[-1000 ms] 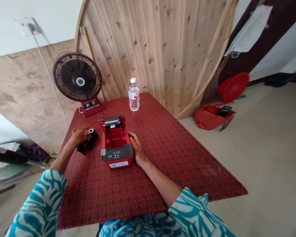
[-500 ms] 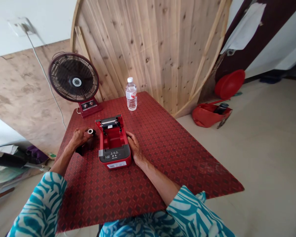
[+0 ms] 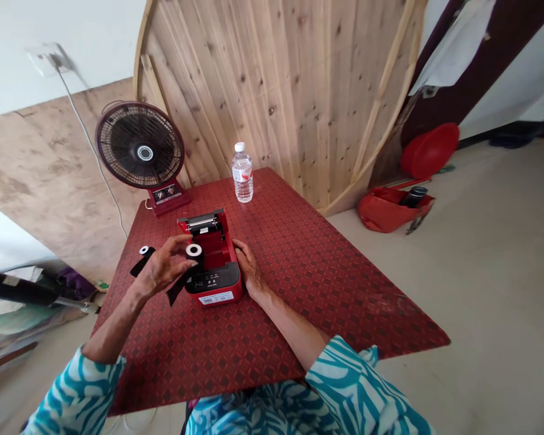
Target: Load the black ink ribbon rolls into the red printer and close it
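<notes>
Head view. Hands: two, the person's own. **Left hand** (image 3: 161,269): raised above the table, fingers slightly spread and curled, pinching one of two white-cored spools (image 3: 193,251) against the fingertips (image 3: 180,241). A black ribbon (image 3: 178,287) hangs from that spool, and the second spool (image 3: 144,249) sits at its other end, left of the hand, clear of the table. **Right hand** (image 3: 249,269): fingers (image 3: 241,249) pressed together, lying against the right wall of the thermal printer (image 3: 217,284). Printer: one, red, lid raised, compartment open, standing mid-table just between the hands. Water bottles (image 3: 242,175): one, upright, beyond the printer. Desk fans (image 3: 140,148): one, at the far table edge. Table covering (image 3: 308,284): one, red, patterned. On the floor, right: one red basin (image 3: 430,151), one red bag (image 3: 383,211) holding one dark cylinder (image 3: 414,196).
</notes>
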`<action>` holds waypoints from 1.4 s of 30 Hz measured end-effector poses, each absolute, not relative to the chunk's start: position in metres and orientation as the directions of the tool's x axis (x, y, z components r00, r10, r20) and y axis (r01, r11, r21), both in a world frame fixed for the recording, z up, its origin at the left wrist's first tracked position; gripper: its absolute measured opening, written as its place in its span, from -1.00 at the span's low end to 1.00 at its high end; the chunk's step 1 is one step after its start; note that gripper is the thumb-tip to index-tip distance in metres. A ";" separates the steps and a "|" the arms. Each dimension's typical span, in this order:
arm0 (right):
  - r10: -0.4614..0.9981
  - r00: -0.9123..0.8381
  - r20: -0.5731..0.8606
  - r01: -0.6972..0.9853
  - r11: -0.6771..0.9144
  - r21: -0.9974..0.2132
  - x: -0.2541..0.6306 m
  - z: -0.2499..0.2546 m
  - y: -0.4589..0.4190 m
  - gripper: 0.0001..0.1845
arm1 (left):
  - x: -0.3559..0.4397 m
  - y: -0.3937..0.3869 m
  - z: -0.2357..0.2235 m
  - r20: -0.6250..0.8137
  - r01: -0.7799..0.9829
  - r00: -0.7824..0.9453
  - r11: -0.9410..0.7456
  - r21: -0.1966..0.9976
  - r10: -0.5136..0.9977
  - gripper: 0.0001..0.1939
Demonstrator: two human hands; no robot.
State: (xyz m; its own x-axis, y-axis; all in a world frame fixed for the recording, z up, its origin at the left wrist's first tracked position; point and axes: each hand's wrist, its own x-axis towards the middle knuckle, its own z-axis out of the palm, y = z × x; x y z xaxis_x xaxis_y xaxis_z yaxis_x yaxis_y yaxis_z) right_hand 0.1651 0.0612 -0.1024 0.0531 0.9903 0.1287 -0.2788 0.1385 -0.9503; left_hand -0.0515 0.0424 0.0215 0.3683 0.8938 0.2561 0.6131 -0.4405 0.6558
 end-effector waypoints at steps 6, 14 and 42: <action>0.989 0.044 0.143 -0.248 0.149 -0.957 0.165 -0.102 0.063 -0.55 | -0.014 0.051 0.017 0.287 0.760 0.565 -0.623 0.183 0.774 -0.71; 0.985 0.037 0.166 -0.237 0.170 -0.957 0.166 -0.099 0.062 -0.58 | 0.016 0.068 0.026 -0.146 0.874 0.481 -0.485 0.005 0.865 -0.69; 0.976 0.054 0.213 -0.177 0.219 -0.959 0.167 -0.107 0.067 -0.56 | -0.018 0.014 0.014 0.463 0.696 0.585 -0.705 0.135 0.666 -0.81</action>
State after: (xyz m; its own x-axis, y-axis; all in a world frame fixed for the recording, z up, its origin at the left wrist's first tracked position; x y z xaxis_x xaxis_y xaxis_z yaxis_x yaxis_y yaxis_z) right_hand 0.1667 0.0666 -0.1072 0.0543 0.9756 0.2127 -0.1771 0.2191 -0.9595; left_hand -0.0181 0.0136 0.0136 0.5850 0.6661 0.4627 0.6963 -0.7050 0.1346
